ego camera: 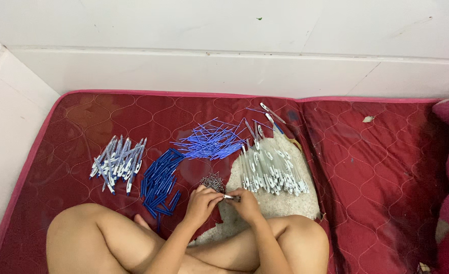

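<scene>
Both hands meet near the crossed legs, left hand (202,202) and right hand (245,202) pinching one small pen part (229,197) lying left-to-right between them. A heap of springs (213,181) lies just beyond, nearer the left hand

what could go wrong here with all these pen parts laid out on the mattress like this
1. The small pile of springs sits loose right beside the left hand; a nudge could scatter them into the quilted red mattress.
2. The thin blue refills lie close to the clear barrels, so the piles could mix.
3. The small part pinched between left and right hand could slip.
</scene>
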